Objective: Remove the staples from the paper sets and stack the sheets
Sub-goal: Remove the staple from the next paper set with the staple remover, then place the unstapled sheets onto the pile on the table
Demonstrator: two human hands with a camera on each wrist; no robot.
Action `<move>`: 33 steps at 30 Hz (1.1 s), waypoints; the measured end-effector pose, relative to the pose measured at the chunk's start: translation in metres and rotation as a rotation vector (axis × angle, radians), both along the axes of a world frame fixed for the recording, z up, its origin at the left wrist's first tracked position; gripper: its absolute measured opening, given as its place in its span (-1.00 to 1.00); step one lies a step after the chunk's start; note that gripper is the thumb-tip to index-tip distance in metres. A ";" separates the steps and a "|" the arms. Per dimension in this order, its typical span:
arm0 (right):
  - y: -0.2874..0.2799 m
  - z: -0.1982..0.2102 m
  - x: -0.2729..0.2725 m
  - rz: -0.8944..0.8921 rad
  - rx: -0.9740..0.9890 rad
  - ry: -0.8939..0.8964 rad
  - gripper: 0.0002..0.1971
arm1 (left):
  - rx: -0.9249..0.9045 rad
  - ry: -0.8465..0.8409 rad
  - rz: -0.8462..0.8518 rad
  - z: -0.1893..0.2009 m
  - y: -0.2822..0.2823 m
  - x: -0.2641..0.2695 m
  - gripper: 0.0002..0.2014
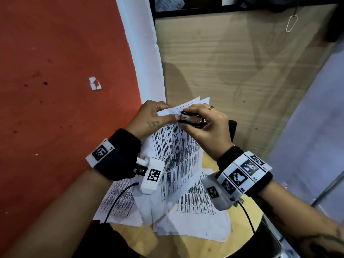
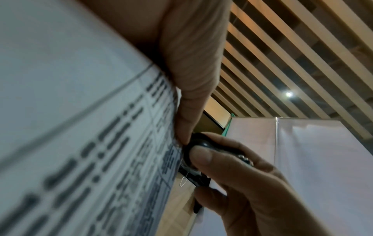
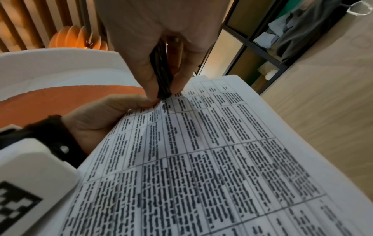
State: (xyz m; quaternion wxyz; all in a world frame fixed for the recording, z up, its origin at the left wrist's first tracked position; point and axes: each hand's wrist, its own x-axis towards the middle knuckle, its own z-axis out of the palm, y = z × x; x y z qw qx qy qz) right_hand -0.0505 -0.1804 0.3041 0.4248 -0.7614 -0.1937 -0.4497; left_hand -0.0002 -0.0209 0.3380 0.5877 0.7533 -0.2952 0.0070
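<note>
A stapled paper set (image 1: 176, 146) printed with tables is lifted above the round table. My left hand (image 1: 160, 116) pinches its top corner between thumb and fingers. My right hand (image 1: 202, 123) grips a black staple remover (image 1: 191, 120) and holds its nose against that same corner, right beside my left thumb. In the right wrist view the staple remover (image 3: 162, 76) sits squeezed between thumb and fingers, its tip on the paper set (image 3: 201, 159). The left wrist view shows the staple remover (image 2: 199, 150) at the paper's edge (image 2: 101, 143). The staple itself is hidden.
Loose printed sheets (image 1: 195, 211) lie fanned on the round wooden table (image 1: 186, 244) below my wrists. A red floor (image 1: 55, 90) with a paper scrap (image 1: 95, 83) is to the left, and a wooden panel (image 1: 242, 62) stands behind.
</note>
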 end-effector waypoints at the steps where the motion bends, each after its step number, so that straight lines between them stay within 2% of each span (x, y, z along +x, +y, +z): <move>1: 0.000 -0.001 -0.001 0.003 0.019 -0.003 -0.75 | -0.005 0.021 -0.024 0.000 0.001 0.001 -0.69; 3: 0.000 -0.006 -0.001 0.000 0.057 -0.003 -0.73 | 0.017 0.050 -0.051 -0.003 0.000 0.002 -0.69; 5: -0.002 -0.012 0.000 -0.029 0.088 -0.005 -0.72 | 0.051 0.032 -0.008 -0.008 -0.001 0.008 -0.64; 7: -0.011 -0.020 0.001 -0.104 0.079 -0.025 -0.73 | 0.115 -0.042 0.156 -0.016 0.003 0.017 -0.54; 9: -0.023 -0.031 0.003 -0.180 -0.010 -0.040 -0.77 | 0.187 -0.107 0.295 -0.017 0.011 0.023 -0.50; 11: -0.030 -0.052 0.004 -0.187 -0.089 0.009 -0.80 | 0.222 -0.158 0.272 -0.016 0.018 0.023 -0.49; 15: -0.038 -0.107 0.015 -0.200 -0.153 0.247 -0.79 | 0.329 -0.196 0.238 -0.020 0.027 0.027 -0.82; 17: -0.044 -0.132 0.021 -0.222 -0.207 0.368 -0.80 | 0.372 -0.149 0.189 -0.028 0.034 0.035 -0.87; 20: -0.054 -0.161 0.027 -0.233 -0.270 0.529 -0.79 | 0.437 0.009 0.066 -0.043 0.056 0.060 -0.82; 22: -0.061 -0.179 0.030 -0.247 -0.281 0.606 -0.80 | 0.600 0.085 0.008 -0.052 0.071 0.086 -0.54; 23: -0.065 -0.187 0.032 -0.258 -0.276 0.643 -0.81 | 0.706 0.136 -0.009 -0.058 0.077 0.100 -0.49; 26: -0.074 -0.215 0.039 -0.277 -0.291 0.803 -0.84 | 0.988 0.300 -0.012 -0.095 0.093 0.141 -0.73; 27: -0.076 -0.226 0.042 -0.285 -0.300 0.860 -0.83 | 1.068 0.326 -0.004 -0.110 0.096 0.153 -0.70; 30: -0.081 -0.247 0.045 -0.298 -0.315 0.975 -0.82 | 1.289 0.341 -0.034 -0.152 0.090 0.178 -0.41; 33: -0.087 -0.266 0.045 -0.306 -0.305 1.056 -0.79 | 1.487 0.289 0.023 -0.181 0.074 0.195 -0.45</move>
